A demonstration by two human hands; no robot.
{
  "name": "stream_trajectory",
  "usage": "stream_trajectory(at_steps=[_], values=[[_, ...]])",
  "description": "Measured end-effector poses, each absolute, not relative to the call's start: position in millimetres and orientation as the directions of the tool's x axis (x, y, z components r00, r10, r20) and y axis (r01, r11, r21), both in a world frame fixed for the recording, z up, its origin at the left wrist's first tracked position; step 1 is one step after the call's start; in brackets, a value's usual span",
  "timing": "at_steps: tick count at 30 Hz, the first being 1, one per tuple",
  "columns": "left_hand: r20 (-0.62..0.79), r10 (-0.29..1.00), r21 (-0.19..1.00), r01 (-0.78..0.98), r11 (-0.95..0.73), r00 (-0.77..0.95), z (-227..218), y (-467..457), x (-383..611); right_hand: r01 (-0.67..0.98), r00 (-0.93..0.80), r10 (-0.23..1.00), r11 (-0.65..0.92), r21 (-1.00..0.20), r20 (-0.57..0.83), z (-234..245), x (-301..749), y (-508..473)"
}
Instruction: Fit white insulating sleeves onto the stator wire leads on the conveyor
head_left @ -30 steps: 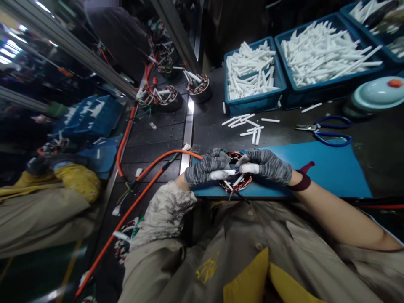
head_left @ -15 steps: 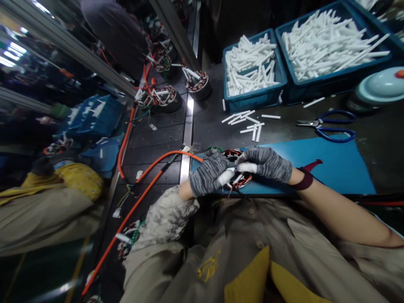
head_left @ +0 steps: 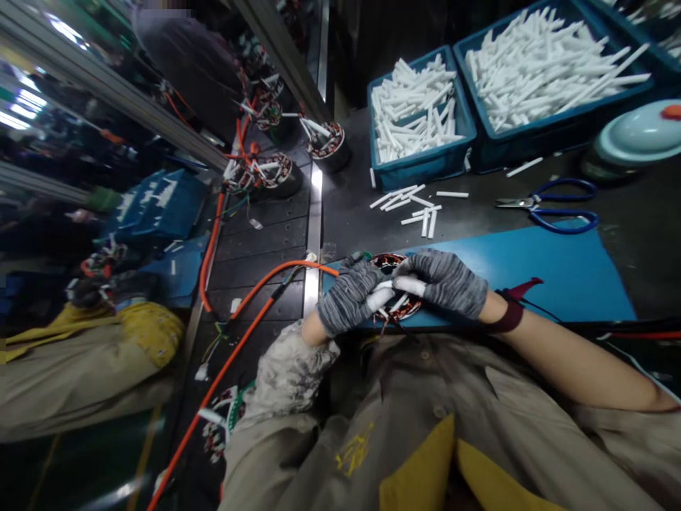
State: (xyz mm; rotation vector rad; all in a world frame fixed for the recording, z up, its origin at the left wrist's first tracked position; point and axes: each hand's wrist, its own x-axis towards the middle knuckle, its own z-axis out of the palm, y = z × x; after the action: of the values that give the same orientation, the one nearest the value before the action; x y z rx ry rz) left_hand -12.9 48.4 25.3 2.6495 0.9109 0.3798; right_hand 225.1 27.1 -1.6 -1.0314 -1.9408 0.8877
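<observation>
A ring-shaped motor stator (head_left: 409, 307) with copper-coloured windings lies at the near edge of the blue mat, partly covered by my hands. My left hand (head_left: 351, 294), in a grey knitted glove with a white thumb, is closed in a pinch over the stator's left side. From the right, my right hand (head_left: 444, 280), gloved alike, pinches at the same spot, fingertips almost touching the left ones. Whatever lies between the fingertips is too small and covered to name. A white sleeve (head_left: 398, 304) shows inside the ring. Thin leads hang from its near side.
Blue bins (head_left: 423, 170) of white sleeves stand at the back, with loose sleeves (head_left: 399, 199) before them. Blue-handled scissors (head_left: 564, 206) and a lidded jar (head_left: 638, 142) are at right. An orange cable (head_left: 250, 319) crosses the conveyor (head_left: 255, 248) at left, near more stators (head_left: 277, 170). A co-worker's sleeve (head_left: 152, 326) shows far left.
The view has shifted slightly. My hands stay pinched over the stator, with only small finger movement; a white sleeve in the ring shows more clearly. The co-worker's hands at left have moved.
</observation>
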Motion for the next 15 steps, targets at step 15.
stream_trajectory(at_steps=[15], values=[[-0.320, 0.568, 0.062, 0.615, -0.786, 0.758, 70.3, 64.0, 44.4, 0.317, -0.392, 0.881, 0.399, -0.860, 0.264, -3.5, 273.0, 18.1]])
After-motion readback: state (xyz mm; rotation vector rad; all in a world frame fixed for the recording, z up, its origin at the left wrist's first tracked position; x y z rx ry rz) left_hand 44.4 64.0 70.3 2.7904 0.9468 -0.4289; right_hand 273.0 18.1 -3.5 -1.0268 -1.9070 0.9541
